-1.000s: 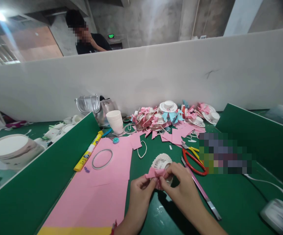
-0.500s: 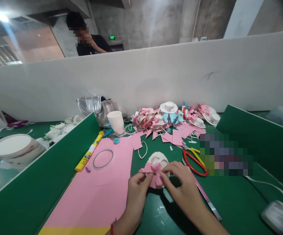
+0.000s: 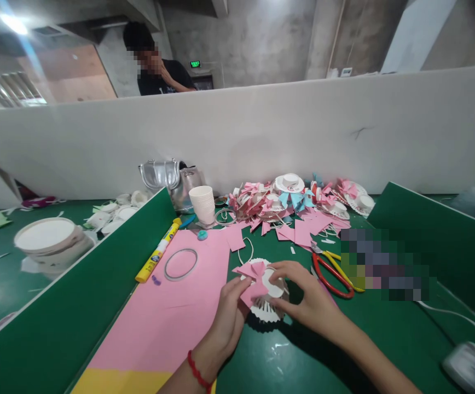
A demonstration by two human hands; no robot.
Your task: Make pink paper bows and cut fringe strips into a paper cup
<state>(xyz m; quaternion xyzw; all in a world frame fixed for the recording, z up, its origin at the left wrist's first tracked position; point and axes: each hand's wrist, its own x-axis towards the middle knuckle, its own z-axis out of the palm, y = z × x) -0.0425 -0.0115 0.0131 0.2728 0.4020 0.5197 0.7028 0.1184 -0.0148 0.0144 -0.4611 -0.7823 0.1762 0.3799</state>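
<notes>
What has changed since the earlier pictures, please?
The paper hat has turned, so its pink bow moved from the near side to the left. The right hand released the bow and took the crown; the left hand stays on the bow. The yellow tube lies unmoved.

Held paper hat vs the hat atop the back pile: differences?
Bow: the held hat has pink paper; the top hat shows blue at its front edge.
Place: the held hat is in the left hand, right hand at its crown; the top hat rests on the pile.
Shared: both are white, with round crown and brim.
</notes>
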